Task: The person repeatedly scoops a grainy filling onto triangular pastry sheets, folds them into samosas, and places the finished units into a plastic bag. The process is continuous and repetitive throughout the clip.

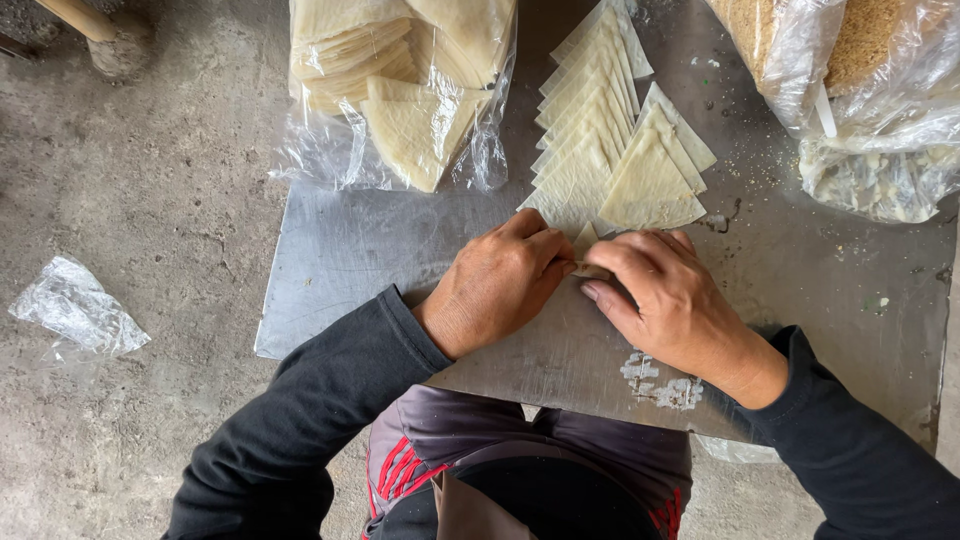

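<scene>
A small pale pastry sheet (584, 243) is pinched between the closed fingers of the left hand (500, 285) and right hand (665, 300) over the metal board (350, 250), folded triangles (615, 150) lying fanned just beyond within reach.

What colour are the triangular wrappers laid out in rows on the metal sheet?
Pale cream, seen in the head view: the triangular wrappers on the metal sheet.

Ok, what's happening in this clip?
A person in dark sleeves works over a metal sheet on the floor. The left hand and right hand pinch a small folded pastry piece between them. Just beyond lie rows of finished pastry triangles. A clear bag of flat wrappers sits at the sheet's far edge, with more plastic bags to the right.
</scene>
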{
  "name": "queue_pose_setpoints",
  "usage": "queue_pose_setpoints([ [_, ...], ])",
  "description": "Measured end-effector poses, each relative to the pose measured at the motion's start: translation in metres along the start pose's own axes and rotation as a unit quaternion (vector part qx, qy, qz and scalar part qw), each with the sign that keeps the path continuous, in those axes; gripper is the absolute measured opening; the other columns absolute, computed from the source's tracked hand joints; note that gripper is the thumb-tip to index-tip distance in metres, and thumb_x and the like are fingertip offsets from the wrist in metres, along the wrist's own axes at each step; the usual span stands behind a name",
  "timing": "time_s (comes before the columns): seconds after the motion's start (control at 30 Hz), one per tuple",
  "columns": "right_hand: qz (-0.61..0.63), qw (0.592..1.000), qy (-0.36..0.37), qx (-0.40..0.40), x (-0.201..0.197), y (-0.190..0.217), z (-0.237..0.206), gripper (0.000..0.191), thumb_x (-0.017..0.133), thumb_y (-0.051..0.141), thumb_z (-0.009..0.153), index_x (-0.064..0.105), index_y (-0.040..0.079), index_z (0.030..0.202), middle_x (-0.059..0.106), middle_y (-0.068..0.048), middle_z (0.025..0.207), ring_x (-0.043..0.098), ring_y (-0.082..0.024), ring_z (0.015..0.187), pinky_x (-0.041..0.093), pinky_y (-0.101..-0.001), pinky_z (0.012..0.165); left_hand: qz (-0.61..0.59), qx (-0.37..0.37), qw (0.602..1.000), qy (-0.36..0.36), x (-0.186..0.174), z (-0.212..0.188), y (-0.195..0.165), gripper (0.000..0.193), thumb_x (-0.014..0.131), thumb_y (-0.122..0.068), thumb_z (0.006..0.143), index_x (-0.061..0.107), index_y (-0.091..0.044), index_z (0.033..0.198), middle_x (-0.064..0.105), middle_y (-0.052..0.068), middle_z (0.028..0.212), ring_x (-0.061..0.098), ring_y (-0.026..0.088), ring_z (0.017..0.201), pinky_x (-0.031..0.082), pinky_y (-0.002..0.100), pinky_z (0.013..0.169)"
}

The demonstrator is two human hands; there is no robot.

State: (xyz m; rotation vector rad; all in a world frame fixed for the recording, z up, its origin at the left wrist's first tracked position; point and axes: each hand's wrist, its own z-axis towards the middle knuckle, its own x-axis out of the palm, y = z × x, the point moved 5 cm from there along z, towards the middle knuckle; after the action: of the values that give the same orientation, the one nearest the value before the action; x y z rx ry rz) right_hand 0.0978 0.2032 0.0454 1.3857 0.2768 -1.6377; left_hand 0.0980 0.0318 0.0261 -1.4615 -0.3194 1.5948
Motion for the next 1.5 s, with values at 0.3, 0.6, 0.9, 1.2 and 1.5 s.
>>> queue_pose_setpoints([
  [0.3, -0.011, 0.999, -0.030, 0.043, 0.007, -0.001, 0.001, 0.012, 0.074, 0.010, 0.093, 0.067, 0.007, 0.103, 0.060, -0.006, 0.098, 0.061, -0.024, 0.095, 0.049, -0.0403, 0.092, -0.026, 0.022, 0.999, -0.015, -0.006, -0.001, -0.001, 0.016, 0.073, -0.017, 0.093, 0.070, -0.005, 0.103, 0.063, 0.012, 0.099, 0.069, 0.030, 0.082, 0.058, 0.039, 0.073],
  [0.6, -0.010, 0.999, -0.041, 0.022, -0.001, -0.001, -0.001, 0.030, 0.074, 0.013, 0.095, 0.064, 0.000, 0.120, 0.066, -0.007, 0.105, 0.064, -0.023, 0.101, 0.049, -0.0410, 0.093, 0.043, 0.053, 0.998, -0.016, 0.003, 0.002, 0.002, 0.013, 0.068, -0.012, 0.097, 0.068, -0.002, 0.105, 0.060, 0.013, 0.100, 0.068, 0.030, 0.082, 0.058, 0.039, 0.073],
  [0.9, -0.058, 0.997, 0.024, 0.043, 0.008, 0.002, -0.002, 0.019, 0.079, 0.019, 0.089, 0.069, 0.010, 0.102, 0.065, -0.001, 0.092, 0.060, -0.018, 0.087, 0.040, -0.0396, 0.083, 0.052, 0.053, 0.997, 0.015, 0.002, 0.002, -0.001, 0.014, 0.068, -0.013, 0.094, 0.065, 0.000, 0.099, 0.060, 0.013, 0.097, 0.068, 0.029, 0.083, 0.059, 0.039, 0.071],
  [1.2, 0.031, 0.997, -0.024, 0.074, 0.000, 0.002, -0.006, 0.026, 0.081, 0.014, 0.087, 0.069, 0.003, 0.108, 0.068, -0.002, 0.099, 0.064, -0.018, 0.089, 0.045, -0.0349, 0.085, 0.044, 0.082, 0.995, 0.025, -0.001, -0.002, -0.005, 0.011, 0.069, -0.009, 0.092, 0.070, -0.003, 0.101, 0.061, 0.011, 0.099, 0.068, 0.027, 0.088, 0.059, 0.038, 0.076],
  [1.5, -0.032, 0.997, -0.030, 0.067, -0.001, 0.004, -0.008, 0.022, 0.080, 0.012, 0.086, 0.073, 0.005, 0.105, 0.064, -0.006, 0.095, 0.061, -0.020, 0.090, 0.043, -0.0378, 0.088, 0.016, 0.043, 0.999, -0.008, -0.001, -0.003, -0.003, 0.014, 0.070, -0.014, 0.095, 0.070, -0.004, 0.106, 0.062, 0.011, 0.099, 0.069, 0.029, 0.079, 0.058, 0.039, 0.068],
])
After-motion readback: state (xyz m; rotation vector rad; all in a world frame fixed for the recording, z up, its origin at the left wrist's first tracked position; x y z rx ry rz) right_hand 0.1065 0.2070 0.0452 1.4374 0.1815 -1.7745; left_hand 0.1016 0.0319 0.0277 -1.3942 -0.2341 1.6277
